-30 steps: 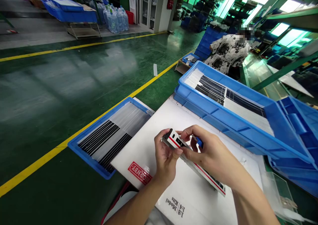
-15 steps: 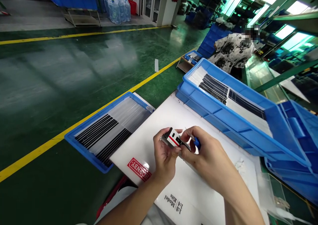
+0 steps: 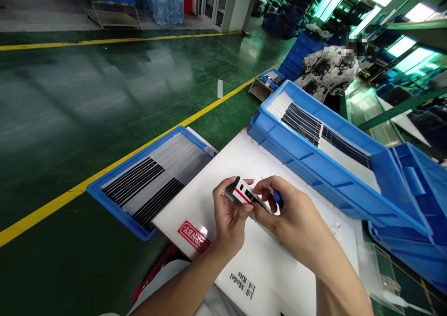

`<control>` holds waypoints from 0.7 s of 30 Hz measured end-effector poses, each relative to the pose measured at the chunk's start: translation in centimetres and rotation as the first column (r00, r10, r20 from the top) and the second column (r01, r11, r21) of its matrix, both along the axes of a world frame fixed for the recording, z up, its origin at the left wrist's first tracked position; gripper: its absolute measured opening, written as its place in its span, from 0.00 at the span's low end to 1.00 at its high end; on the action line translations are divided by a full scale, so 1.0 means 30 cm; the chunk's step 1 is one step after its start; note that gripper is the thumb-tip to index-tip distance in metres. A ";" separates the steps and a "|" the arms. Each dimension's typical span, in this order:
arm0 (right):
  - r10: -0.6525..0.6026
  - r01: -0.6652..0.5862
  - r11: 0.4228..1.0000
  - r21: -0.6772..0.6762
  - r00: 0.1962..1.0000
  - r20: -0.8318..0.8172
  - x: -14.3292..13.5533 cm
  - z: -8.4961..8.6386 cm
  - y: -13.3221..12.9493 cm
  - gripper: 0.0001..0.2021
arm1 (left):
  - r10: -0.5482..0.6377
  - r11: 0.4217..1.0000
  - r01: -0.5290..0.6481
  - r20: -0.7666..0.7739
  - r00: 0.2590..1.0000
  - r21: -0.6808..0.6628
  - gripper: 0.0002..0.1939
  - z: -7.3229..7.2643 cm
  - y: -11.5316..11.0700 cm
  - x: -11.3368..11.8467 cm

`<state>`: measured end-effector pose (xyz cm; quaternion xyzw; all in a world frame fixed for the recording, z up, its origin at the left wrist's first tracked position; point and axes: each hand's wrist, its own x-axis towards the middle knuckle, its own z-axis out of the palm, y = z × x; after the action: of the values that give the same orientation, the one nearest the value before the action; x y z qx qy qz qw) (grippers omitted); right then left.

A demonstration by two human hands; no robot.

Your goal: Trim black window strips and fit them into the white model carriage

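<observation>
Above the white board [image 3: 279,279], my left hand [image 3: 228,218] is closed around a small boxy model part [image 3: 242,191], white and black with a red stripe. Its far end sticks out past my left fingertips. My right hand [image 3: 289,209] pinches the part's near end, thumb below and index finger above. Tucked among the right fingers is a small blue-handled tool [image 3: 277,198]; a thin tip shows above the index finger, but its kind cannot be made out. The fingers hide much of the part's near end.
A blue tray [image 3: 120,223] of black and white strips lies left of the board. Along the right side stand stacked blue crates [image 3: 314,164], the top one holding similar strips. A person in a patterned top [image 3: 330,67] is beyond. Clear plastic [image 3: 375,269] lies at lower right.
My right thumb and fingers have pressed closer along the near end of the model part, where a dark strip stood out before. The view has shifted slightly.
</observation>
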<state>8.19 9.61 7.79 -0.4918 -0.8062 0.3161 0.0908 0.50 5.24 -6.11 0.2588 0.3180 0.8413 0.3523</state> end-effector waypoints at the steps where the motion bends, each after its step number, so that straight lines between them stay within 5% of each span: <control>1: 0.027 -0.029 0.999 0.046 0.999 0.039 0.010 0.001 0.003 0.05 | -0.006 1.000 0.006 -0.004 1.000 0.013 0.24 0.000 0.001 -0.001; 8: 0.317 -0.366 0.911 0.193 0.917 0.242 0.044 0.044 0.035 0.07 | 0.026 0.998 -0.022 -0.071 0.997 0.056 0.25 -0.006 0.002 -0.006; 21: 0.320 -0.410 0.900 0.147 0.851 0.417 -0.004 0.076 0.054 0.09 | 0.080 0.994 -0.073 -0.082 0.993 0.081 0.24 -0.002 0.016 -0.006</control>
<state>8.08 11.22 10.07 -0.3666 -0.9183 0.1299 -0.0740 0.33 5.71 -6.18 0.2954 0.3095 0.8542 0.2956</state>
